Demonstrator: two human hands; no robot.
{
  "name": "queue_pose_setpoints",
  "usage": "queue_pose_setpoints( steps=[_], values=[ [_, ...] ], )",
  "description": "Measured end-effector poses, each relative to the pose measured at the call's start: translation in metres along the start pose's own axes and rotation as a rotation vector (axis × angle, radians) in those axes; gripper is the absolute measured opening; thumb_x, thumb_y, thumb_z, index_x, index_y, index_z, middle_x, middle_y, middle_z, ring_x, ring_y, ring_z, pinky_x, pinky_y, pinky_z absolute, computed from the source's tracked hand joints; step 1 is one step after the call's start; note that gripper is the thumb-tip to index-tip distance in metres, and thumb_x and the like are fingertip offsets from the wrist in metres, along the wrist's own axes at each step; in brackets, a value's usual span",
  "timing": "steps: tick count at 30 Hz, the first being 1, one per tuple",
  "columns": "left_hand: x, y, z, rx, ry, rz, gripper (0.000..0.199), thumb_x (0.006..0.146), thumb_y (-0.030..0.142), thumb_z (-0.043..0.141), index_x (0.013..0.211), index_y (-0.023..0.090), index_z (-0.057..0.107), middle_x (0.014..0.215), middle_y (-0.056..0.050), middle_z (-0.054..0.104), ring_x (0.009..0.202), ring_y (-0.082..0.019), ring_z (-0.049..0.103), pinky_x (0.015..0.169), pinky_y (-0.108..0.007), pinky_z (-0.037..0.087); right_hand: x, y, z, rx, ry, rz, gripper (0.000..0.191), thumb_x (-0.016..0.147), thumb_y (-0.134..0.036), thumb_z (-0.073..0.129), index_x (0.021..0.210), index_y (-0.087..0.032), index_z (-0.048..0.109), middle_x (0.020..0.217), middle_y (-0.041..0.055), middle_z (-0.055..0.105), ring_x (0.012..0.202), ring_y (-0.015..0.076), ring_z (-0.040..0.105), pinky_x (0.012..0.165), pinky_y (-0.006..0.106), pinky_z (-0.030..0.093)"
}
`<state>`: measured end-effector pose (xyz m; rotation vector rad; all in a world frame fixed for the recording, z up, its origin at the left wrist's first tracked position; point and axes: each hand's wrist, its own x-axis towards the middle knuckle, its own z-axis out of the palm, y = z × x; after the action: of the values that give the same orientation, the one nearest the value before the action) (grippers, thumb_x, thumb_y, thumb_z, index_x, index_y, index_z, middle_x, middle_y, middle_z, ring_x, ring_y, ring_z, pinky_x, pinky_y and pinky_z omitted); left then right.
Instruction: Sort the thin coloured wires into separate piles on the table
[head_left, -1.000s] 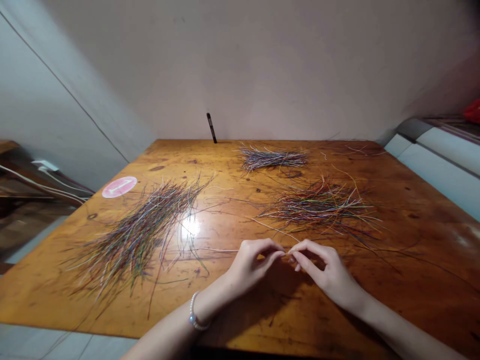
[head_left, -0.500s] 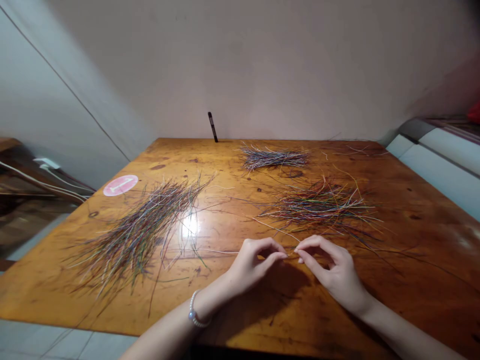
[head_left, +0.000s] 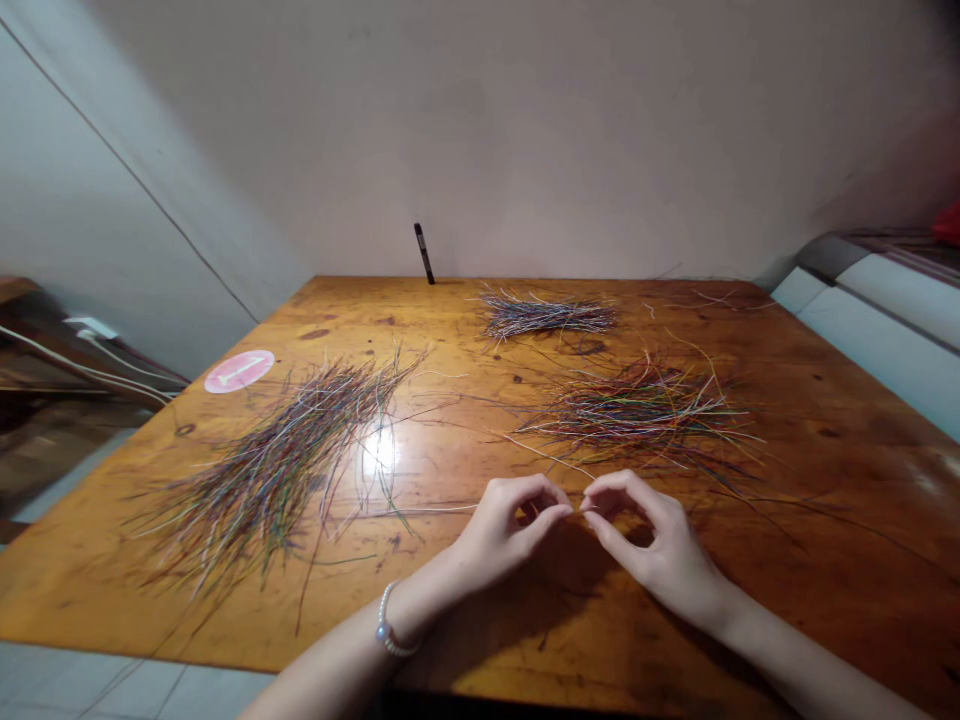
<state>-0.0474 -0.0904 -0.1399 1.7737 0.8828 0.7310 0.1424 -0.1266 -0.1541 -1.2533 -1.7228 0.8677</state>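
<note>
My left hand and my right hand hover low over the wooden table, fingertips nearly meeting. Between their thumbs and forefingers a very thin, pale wire strand seems pinched; it is barely visible. A broad, loose pile of multicoloured thin wires lies left of my hands. A second spread pile lies ahead and to the right. A tighter bundle of wires sits near the far edge. Stray strands run across the wood near my hands.
A round pink sticker marks the table's left side. A black pen-like object stands against the wall behind the far edge. Cables run along the left, and white furniture stands on the right.
My fingertips have shifted slightly around the strand, and my right hand has rotated a little. The wire piles have not visibly moved.
</note>
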Motion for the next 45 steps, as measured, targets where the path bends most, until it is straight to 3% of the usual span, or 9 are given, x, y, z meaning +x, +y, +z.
queue_pose_setpoints(
  steps=[7,13,21,29,34,37,39,43,45],
  values=[
    [0.002,-0.003,-0.001,0.024,-0.011,0.014,0.023,0.088,0.029,0.053,0.081,0.011,0.065,0.072,-0.004,0.066,0.064,-0.012,0.057,0.061,-0.021,0.045,0.002,-0.003,-0.002,-0.048,-0.027,-0.086,0.008,0.087,-0.019,0.056,0.085,-0.022,0.063,0.078,0.0001,0.065,0.074,0.0130,0.061,0.071,0.024,0.046],
    [0.003,-0.003,-0.002,0.077,0.036,0.076,0.020,0.089,0.026,0.054,0.091,0.014,0.070,0.082,-0.006,0.070,0.071,-0.013,0.059,0.065,-0.022,0.045,-0.001,0.001,-0.003,-0.028,0.092,-0.071,0.007,0.086,-0.020,0.057,0.083,-0.022,0.063,0.077,-0.0004,0.065,0.072,0.0136,0.060,0.069,0.024,0.045],
    [0.004,-0.003,-0.006,0.133,0.212,0.057,0.017,0.086,0.023,0.058,0.087,0.015,0.073,0.074,-0.006,0.070,0.065,-0.013,0.058,0.058,-0.021,0.043,0.001,0.004,-0.005,0.319,0.198,0.150,0.009,0.084,-0.029,0.061,0.084,-0.021,0.062,0.076,-0.0001,0.059,0.066,0.0121,0.056,0.061,0.023,0.047],
    [0.007,-0.002,-0.022,0.170,0.372,0.043,0.018,0.083,0.030,0.062,0.081,0.017,0.073,0.067,-0.004,0.067,0.056,-0.010,0.052,0.048,-0.019,0.038,0.011,0.003,-0.010,0.735,0.353,0.350,0.014,0.080,-0.031,0.066,0.080,-0.020,0.059,0.069,-0.0023,0.052,0.058,0.0080,0.045,0.053,0.017,0.040],
    [0.005,0.004,-0.040,0.239,0.410,0.066,0.017,0.082,0.030,0.063,0.077,0.016,0.073,0.064,-0.003,0.066,0.052,-0.009,0.049,0.046,-0.019,0.035,0.011,0.001,-0.007,0.766,0.323,0.404,0.025,0.083,-0.036,0.062,0.103,-0.022,0.056,0.064,-0.0028,0.055,0.055,0.0095,0.045,0.049,0.018,0.038],
    [0.004,0.007,-0.061,0.233,0.594,0.052,0.017,0.079,0.031,0.065,0.079,0.016,0.073,0.068,-0.003,0.068,0.055,-0.010,0.053,0.049,-0.020,0.039,0.010,0.000,-0.004,0.746,0.269,0.400,0.037,0.085,-0.039,0.059,0.117,-0.021,0.051,0.065,-0.0015,0.058,0.055,0.0112,0.047,0.050,0.021,0.039],
    [0.003,0.003,-0.082,0.219,0.792,0.033,0.019,0.077,0.032,0.066,0.082,0.016,0.074,0.075,-0.005,0.070,0.064,-0.013,0.060,0.055,-0.021,0.045,0.008,0.000,-0.001,0.736,0.255,0.401,0.037,0.085,-0.040,0.057,0.116,-0.020,0.052,0.065,-0.0014,0.058,0.055,0.0113,0.047,0.050,0.021,0.039],
    [-0.003,-0.023,-0.131,0.325,1.240,0.005,0.027,0.074,0.034,0.066,0.087,0.012,0.074,0.083,-0.009,0.072,0.074,-0.018,0.064,0.069,-0.027,0.050,0.006,0.003,0.002,0.727,0.237,0.404,0.034,0.086,-0.040,0.056,0.113,-0.020,0.054,0.064,-0.0017,0.057,0.056,0.0111,0.047,0.051,0.021,0.040],
    [-0.010,-0.042,-0.153,0.413,1.374,-0.097,0.032,0.076,0.035,0.063,0.091,0.009,0.073,0.087,-0.012,0.072,0.078,-0.020,0.065,0.074,-0.031,0.051,0.005,0.004,0.004,0.721,0.224,0.405,0.032,0.086,-0.040,0.056,0.112,-0.020,0.054,0.064,-0.0016,0.056,0.056,0.0113,0.046,0.051,0.021,0.040]
  ],
)
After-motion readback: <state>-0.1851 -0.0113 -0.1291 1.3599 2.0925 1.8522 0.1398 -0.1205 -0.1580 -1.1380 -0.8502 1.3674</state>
